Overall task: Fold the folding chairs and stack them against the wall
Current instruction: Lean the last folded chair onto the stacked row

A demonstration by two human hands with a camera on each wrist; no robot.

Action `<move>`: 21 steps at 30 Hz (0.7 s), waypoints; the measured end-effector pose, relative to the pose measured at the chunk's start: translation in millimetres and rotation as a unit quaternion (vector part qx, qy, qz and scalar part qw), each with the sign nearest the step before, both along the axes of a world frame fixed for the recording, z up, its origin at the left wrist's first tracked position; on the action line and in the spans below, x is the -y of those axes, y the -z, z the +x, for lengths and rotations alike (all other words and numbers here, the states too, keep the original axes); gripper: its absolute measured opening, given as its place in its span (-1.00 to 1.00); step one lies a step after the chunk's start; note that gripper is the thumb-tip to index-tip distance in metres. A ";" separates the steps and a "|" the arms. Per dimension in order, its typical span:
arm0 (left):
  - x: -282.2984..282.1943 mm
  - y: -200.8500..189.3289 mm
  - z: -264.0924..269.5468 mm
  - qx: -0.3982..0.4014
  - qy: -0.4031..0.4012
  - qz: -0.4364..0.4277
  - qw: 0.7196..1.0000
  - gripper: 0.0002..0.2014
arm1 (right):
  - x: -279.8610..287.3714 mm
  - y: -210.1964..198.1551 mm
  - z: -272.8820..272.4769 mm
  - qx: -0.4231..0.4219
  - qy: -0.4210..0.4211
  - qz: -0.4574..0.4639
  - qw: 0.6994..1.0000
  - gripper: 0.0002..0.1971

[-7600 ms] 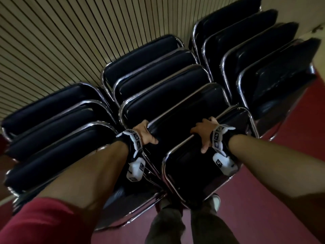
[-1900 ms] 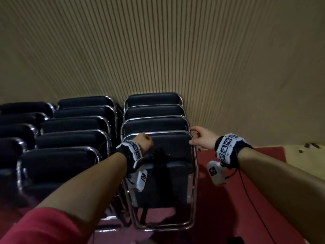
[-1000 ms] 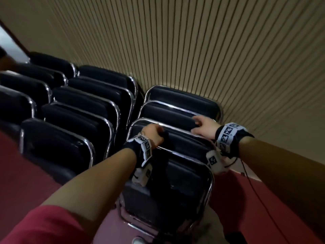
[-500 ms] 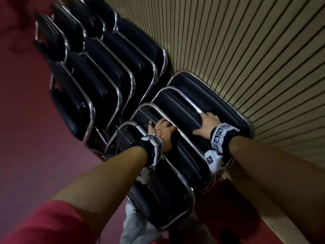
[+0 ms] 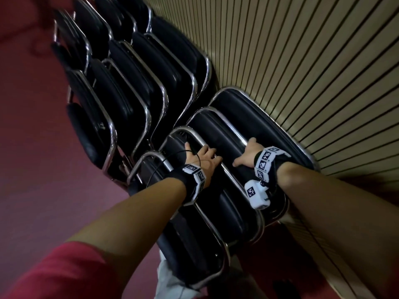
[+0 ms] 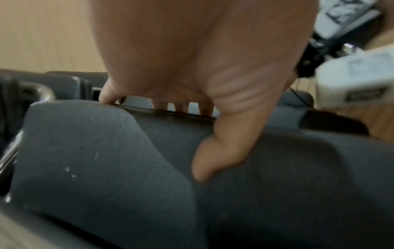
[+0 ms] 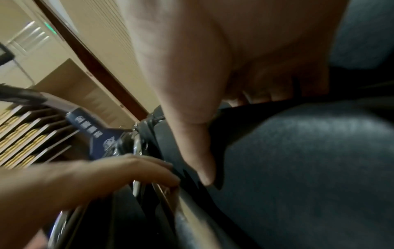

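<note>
1. At the left I see a row of folded chairs (image 5: 112,87), black padding in chrome frames, standing on the red floor (image 5: 32,147) and leaning toward the slatted wall (image 5: 302,61).
2. My left hand (image 5: 201,157) grasps the top of a folded chair in the near stack (image 5: 226,134): fingers curled over its chrome frame (image 5: 228,175), thumb pressed on the black padding (image 6: 106,151).
3. My right hand (image 5: 248,154) grips the next chair back, fingers hooked over its top edge, thumb on the pad.
4. That stack leans against the wall, just right of the other row.
</note>
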State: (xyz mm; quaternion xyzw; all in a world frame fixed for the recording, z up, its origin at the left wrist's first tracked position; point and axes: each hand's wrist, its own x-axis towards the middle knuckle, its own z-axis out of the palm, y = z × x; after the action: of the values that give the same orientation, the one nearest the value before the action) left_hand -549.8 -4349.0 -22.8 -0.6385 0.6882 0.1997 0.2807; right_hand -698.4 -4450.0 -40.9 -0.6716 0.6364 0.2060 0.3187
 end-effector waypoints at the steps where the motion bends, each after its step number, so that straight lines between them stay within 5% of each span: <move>1: 1.0 -0.8 -1.4 0.015 0.010 0.011 1.000 -0.08 | 2.4 0.9 -1.9 0.018 0.012 0.015 1.000 0.03; 11: 9.4 -19.6 7.0 0.029 0.052 0.033 0.998 -0.19 | 0.4 -1.3 -10.9 0.086 0.033 -0.008 0.996 -0.10; 21: 19.0 7.2 8.7 0.006 0.102 0.029 0.994 -0.04 | 4.2 -0.5 -15.8 0.097 0.030 -0.011 0.995 -0.06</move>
State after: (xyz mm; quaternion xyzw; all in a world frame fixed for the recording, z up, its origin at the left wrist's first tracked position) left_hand -541.1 -4367.9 -30.0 -0.5577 0.7421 0.1862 0.3218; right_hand -714.2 -4454.2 -40.3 -0.6723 0.6248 0.1230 0.3776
